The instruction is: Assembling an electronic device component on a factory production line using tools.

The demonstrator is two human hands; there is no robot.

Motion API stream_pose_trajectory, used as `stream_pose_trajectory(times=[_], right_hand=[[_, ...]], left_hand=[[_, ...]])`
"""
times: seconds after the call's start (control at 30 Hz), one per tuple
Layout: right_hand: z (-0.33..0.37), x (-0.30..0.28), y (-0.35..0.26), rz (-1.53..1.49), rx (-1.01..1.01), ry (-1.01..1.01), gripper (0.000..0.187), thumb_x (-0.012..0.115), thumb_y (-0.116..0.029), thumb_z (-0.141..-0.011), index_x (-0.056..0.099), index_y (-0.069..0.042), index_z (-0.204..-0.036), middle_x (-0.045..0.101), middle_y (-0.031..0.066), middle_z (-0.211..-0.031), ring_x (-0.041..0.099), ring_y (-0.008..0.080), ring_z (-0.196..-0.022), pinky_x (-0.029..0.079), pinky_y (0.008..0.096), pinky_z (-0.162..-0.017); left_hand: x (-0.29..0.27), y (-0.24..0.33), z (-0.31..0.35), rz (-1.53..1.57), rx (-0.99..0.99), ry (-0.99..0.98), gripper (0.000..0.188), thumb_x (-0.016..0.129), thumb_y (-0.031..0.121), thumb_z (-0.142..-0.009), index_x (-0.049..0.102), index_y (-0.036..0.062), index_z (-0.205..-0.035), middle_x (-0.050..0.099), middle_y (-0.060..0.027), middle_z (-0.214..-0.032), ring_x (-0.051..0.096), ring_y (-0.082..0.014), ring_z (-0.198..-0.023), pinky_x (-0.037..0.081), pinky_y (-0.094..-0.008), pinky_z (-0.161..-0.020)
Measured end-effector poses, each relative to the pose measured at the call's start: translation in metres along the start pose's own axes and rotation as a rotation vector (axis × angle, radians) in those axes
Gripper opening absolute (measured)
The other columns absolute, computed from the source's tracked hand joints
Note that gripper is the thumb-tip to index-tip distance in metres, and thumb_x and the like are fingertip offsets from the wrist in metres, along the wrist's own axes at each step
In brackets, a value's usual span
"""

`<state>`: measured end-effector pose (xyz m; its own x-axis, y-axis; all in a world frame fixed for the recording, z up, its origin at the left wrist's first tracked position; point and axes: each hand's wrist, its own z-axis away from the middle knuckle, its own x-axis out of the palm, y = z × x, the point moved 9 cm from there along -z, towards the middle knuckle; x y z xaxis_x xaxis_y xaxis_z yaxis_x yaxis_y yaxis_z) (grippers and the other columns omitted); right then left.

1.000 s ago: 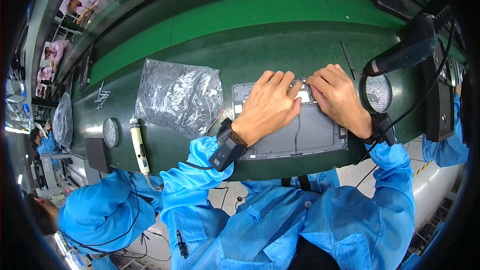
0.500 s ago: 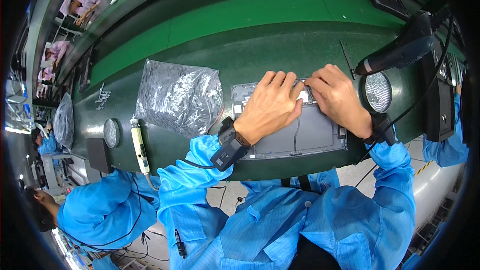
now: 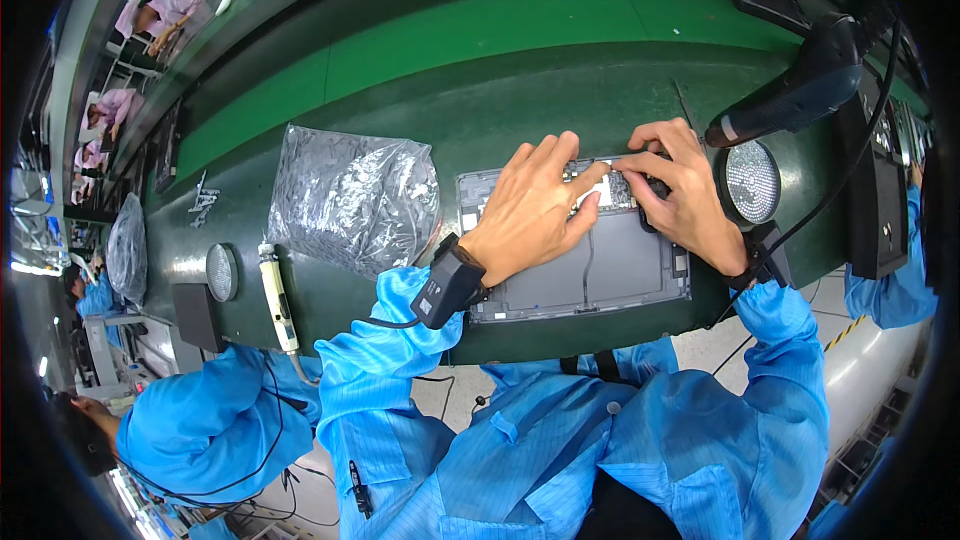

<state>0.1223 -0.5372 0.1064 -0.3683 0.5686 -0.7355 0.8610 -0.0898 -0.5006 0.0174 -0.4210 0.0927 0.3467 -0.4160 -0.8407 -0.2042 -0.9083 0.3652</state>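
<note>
A flat grey device housing (image 3: 540,285), like an opened tablet or laptop shell, lies on the bench in front of me. Along its far edge runs a circuit board (image 3: 622,193), and a dark cable (image 3: 586,260) crosses its middle. Spread over the housing's left part is my left hand (image 3: 535,205), its thumb apart and its index fingertip at the board's far edge. From the right, my right hand (image 3: 682,185) bends its fingers in a pinch at the same spot. Whatever is between those fingertips is too small to make out.
Left of the housing are a clear plastic bag (image 3: 355,200), an electric screwdriver (image 3: 277,295) and a round dish (image 3: 222,272). On the right, a black handheld tool (image 3: 795,90) overhangs another round dish (image 3: 752,183), near a dark box (image 3: 880,230). A co-worker in blue (image 3: 205,425) sits at left.
My right hand has turned and its fingers have bent more over the board's far edge. The left fingers have shifted slightly, showing more of the board. The view has moved a little.
</note>
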Motion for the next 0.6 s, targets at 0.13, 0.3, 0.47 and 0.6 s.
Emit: stream_pose_trajectory(times=[0.13,0.3,0.47,0.6], right_hand=[[0.005,-0.006,0.001,0.095,-0.019,0.005,0.029,0.076,0.001,-0.081,0.085,-0.009,-0.107,0.069,0.0101,-0.128,0.061,0.0319,-0.118,0.047,0.0471,-0.099],[0.011,-0.003,0.006,0.082,0.006,-0.023,0.033,0.072,-0.003,-0.081,0.086,-0.011,-0.11,0.066,0.0142,-0.139,0.057,0.0365,-0.133,0.042,0.0501,-0.112],[0.008,-0.002,0.006,0.059,-0.012,-0.029,0.035,0.071,-0.003,-0.081,0.085,-0.011,-0.113,0.066,0.0152,-0.142,0.056,0.038,-0.138,0.041,0.0514,-0.115],[0.013,0.001,0.01,0.004,-0.002,-0.044,0.033,0.071,-0.002,-0.083,0.083,-0.009,-0.114,0.065,0.0161,-0.145,0.057,0.0388,-0.137,0.043,0.0527,-0.114]], left_hand=[[0.003,-0.007,0.0,0.081,-0.042,-0.04,0.041,0.073,0.02,-0.097,0.075,0.0098,-0.136,0.057,-0.0175,-0.115,0.06,-0.0349,-0.103,0.051,-0.0474,-0.088],[0.004,-0.007,0.0,0.078,-0.042,-0.05,0.04,0.072,0.02,-0.097,0.075,0.0099,-0.135,0.056,-0.0176,-0.116,0.059,-0.0345,-0.104,0.05,-0.0477,-0.089],[0.0,-0.004,0.002,0.036,-0.051,-0.047,0.039,0.075,0.019,-0.095,0.076,0.0098,-0.133,0.059,-0.0173,-0.116,0.062,-0.0346,-0.105,0.052,-0.0478,-0.09],[-0.016,-0.009,0.007,0.061,-0.025,0.118,0.036,0.079,0.018,-0.092,0.079,0.0092,-0.127,0.069,-0.0153,-0.118,0.068,-0.0353,-0.103,0.056,-0.0473,-0.091]])
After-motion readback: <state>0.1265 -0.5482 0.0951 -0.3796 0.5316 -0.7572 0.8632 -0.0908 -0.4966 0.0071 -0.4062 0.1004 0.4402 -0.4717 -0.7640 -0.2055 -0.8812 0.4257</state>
